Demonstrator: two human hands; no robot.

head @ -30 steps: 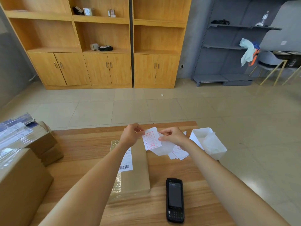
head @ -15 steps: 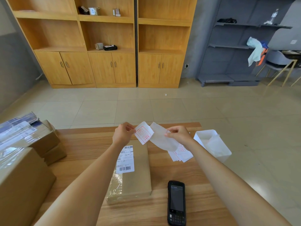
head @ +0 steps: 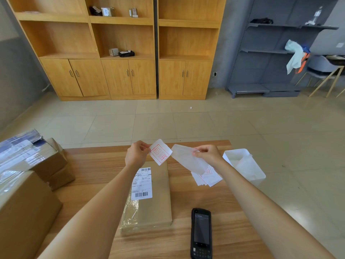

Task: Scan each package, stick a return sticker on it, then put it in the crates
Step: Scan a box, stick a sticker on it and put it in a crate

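The left hand [head: 137, 156] pinches the limp, light, probably tacky sticker [head: 160, 154] by its edge, while the right hand [head: 209, 155] pinches the backing paper [head: 186, 160].

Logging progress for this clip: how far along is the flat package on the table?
Done: scanner lies set down. In hand: left hand pinches the peeled return sticker; right hand pinches its backing. Left: stick it on the flat package and crate it; no crate shows.

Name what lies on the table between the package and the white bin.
In the head view, a loose pile of stickers lies between the package and the bin.
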